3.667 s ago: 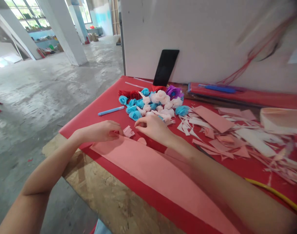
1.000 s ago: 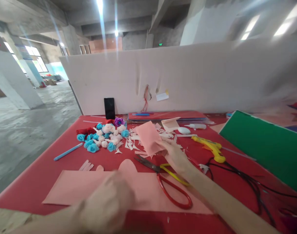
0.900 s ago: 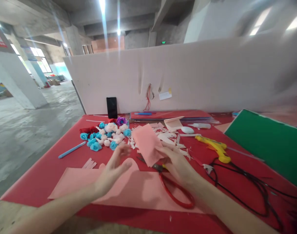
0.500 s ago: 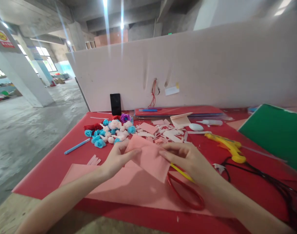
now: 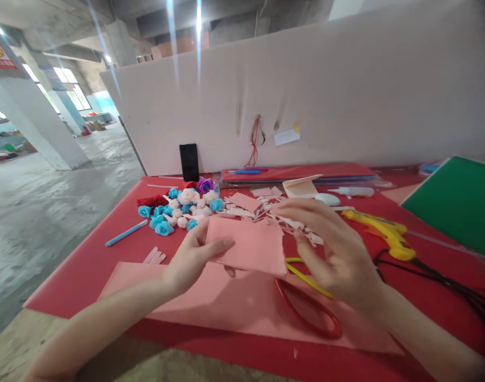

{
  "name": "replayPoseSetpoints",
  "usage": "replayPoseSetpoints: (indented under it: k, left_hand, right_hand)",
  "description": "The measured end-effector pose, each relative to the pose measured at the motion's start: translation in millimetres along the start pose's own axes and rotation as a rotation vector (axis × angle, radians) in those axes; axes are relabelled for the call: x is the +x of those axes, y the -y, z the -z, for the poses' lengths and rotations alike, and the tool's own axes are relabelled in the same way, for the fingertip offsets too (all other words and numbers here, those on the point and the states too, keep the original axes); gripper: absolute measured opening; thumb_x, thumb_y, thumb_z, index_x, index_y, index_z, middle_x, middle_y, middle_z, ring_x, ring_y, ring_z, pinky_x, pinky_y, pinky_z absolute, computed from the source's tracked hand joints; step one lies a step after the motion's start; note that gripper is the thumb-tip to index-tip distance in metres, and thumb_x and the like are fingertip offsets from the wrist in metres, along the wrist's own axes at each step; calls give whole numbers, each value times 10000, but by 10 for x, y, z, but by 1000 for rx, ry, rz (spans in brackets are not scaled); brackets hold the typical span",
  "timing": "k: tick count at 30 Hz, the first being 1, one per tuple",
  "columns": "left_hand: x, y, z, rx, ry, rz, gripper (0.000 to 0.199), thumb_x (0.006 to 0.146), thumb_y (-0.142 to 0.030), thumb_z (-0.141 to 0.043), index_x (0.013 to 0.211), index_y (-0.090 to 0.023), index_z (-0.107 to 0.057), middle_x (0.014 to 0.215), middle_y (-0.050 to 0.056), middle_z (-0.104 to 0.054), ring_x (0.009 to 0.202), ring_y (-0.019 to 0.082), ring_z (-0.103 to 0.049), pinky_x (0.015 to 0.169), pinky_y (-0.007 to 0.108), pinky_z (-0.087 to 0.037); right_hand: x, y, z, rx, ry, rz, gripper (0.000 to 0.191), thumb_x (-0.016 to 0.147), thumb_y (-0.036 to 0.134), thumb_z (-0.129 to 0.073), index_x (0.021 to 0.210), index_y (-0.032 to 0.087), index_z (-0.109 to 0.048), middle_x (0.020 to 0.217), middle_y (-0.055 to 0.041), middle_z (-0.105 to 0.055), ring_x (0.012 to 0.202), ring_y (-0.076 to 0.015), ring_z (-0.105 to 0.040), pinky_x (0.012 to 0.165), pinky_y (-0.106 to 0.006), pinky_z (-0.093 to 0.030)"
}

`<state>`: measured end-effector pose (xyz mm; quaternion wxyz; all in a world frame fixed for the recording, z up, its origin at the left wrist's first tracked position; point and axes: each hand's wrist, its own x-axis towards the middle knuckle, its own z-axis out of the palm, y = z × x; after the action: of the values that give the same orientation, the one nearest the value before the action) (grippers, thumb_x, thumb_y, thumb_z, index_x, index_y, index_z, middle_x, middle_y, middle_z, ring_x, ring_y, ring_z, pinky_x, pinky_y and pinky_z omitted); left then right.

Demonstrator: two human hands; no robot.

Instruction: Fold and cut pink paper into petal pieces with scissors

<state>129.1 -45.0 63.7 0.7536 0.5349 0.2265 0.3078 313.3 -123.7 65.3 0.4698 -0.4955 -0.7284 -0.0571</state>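
Observation:
My left hand (image 5: 190,257) grips a pink paper piece (image 5: 250,244) by its left end, thumb on top. Just right of that piece, my right hand (image 5: 333,249) is raised with its fingers apart and nothing between them. Below both lies a large pink sheet (image 5: 210,302) on the red tabletop (image 5: 79,260). Scissors with a red and yellow handle (image 5: 306,318) rest on the sheet, their blades hidden. Behind the held piece are small pink paper scraps (image 5: 244,202) and several blue, white, red and purple paper roses (image 5: 188,196).
A yellow glue gun (image 5: 385,233) with a black cord lies at the right, near a green board (image 5: 457,207). A blue pen (image 5: 126,233) is at the left. Behind stand a phone (image 5: 189,162), a glue bottle (image 5: 353,191) and a white panel (image 5: 325,95).
My right hand has let go of the pink piece and moved right, its fingers opening. The piece now hangs flatter and more level in my left hand. The view has shifted slightly.

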Motion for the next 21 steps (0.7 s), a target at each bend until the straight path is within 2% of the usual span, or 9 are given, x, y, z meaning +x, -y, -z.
replayPoseSetpoints:
  k: [2,3,8,10,12,14,17,19,21]
  left_hand:
    - [-4,-18,-8,-56,-33,5,371,700,-179,-637,1050,-161,-516,690,-18,-604,432,82,-568,420,187,-502]
    - [-11,-23,-16,-79,-41,9,405,698,-180,-637,1078,-160,-499,686,-21,-597,417,77,-558,416,187,-498]
    - [-66,-14,-47,-67,0,36,460,660,-197,-666,1092,-184,-508,815,16,-616,576,112,-594,493,208,-507]
    - [-70,-23,-25,-12,16,51,366,660,-238,-664,1008,-170,-573,820,24,-627,648,114,-588,562,197,-488]
    - [-54,-49,19,35,26,52,250,693,-334,-617,842,-134,-639,733,23,-623,624,93,-556,543,161,-432]
    - [-32,-80,61,102,85,81,304,706,-408,-578,718,-114,-659,623,20,-598,546,79,-516,473,155,-370]
    - [-28,-106,73,236,217,218,255,657,-365,-643,672,-112,-669,576,12,-591,524,86,-509,481,177,-368]
    - [-53,-96,40,295,257,284,162,639,-280,-676,648,-118,-672,570,-2,-590,521,76,-499,500,180,-369]
    - [-84,-59,-4,286,229,261,140,655,-238,-674,577,-123,-662,538,-13,-578,502,63,-482,508,180,-366]
  right_hand:
    - [-15,-7,4,-126,73,210,471,752,18,-416,1137,287,-459,1230,-50,-401,1172,-210,-382,951,-371,-382]
    - [-24,-3,2,-142,107,242,465,750,25,-438,1128,293,-463,1261,-48,-354,1194,-222,-346,963,-382,-365]
    - [-42,68,44,-70,68,281,320,764,59,-458,921,310,-579,1134,-7,-427,1008,-200,-403,854,-370,-388]
    - [-30,85,85,37,80,271,342,717,8,-457,830,297,-601,1079,-3,-458,958,-192,-422,810,-362,-400]
    - [-23,77,105,194,127,202,341,667,-15,-467,769,281,-601,1079,-2,-454,980,-198,-434,818,-369,-403]
    - [-33,49,89,364,199,108,269,676,26,-478,710,267,-591,1109,10,-437,1038,-204,-428,864,-377,-394]
    - [-67,16,14,526,315,-16,199,714,86,-493,627,248,-568,1161,48,-409,1124,-185,-394,968,-359,-336]
    - [-83,26,-37,574,313,-138,190,747,122,-494,695,278,-590,1177,53,-401,1159,-173,-376,985,-334,-328]
    - [-86,67,-70,634,211,-350,186,827,238,-438,878,336,-587,1168,27,-426,1144,-172,-402,920,-321,-395]
